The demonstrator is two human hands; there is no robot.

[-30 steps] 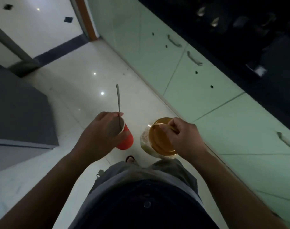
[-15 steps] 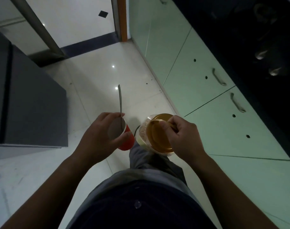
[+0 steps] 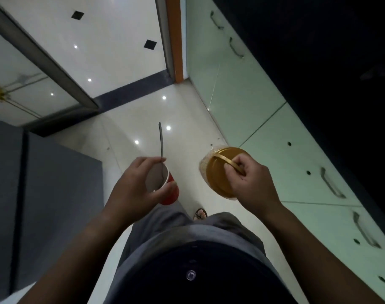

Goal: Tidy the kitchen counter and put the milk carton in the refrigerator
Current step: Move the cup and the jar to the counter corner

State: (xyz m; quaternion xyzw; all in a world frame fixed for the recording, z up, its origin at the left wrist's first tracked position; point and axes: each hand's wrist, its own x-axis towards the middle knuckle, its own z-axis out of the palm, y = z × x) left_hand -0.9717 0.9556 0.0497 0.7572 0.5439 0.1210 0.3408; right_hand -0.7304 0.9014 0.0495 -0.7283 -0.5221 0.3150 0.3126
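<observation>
A glossy white tiled floor (image 3: 125, 110) lies beneath you, dotted with small reflections of lamps. From 1 o'clock down to 5 o'clock runs a row of pale green cupboard doors (image 3: 242, 102) with metal handles (image 3: 332, 183), and above them the counter (image 3: 319, 51) is too dark to make out. At 12 o'clock stands an orange door frame (image 3: 176, 40). A dark grey cabinet (image 3: 55, 194) fills the side from 8 to 9 o'clock.

Your left hand (image 3: 134, 189) is wrapped round a red paper cup (image 3: 171, 191) just left of centre: the thumb presses its near wall and the fingers curl over the far rim. A spoon (image 3: 160, 141) stands in the cup, its handle pointing to 12 o'clock and touching your forefinger.

Your right hand (image 3: 253, 185), just right of centre, has its fingers hooked round the thin gold strap handle (image 3: 222, 160) of a gold lid (image 3: 218, 172). The lid sits on a clear jar (image 3: 203, 165), which hangs from that grip and shows something pale and speckled through its wall.

Cup and jar are near each other but apart, both held over the floor, with the jar closer to the cupboards. Below them, at 6 o'clock, are your grey trousers (image 3: 165, 216) and a sandalled foot (image 3: 200, 213).
</observation>
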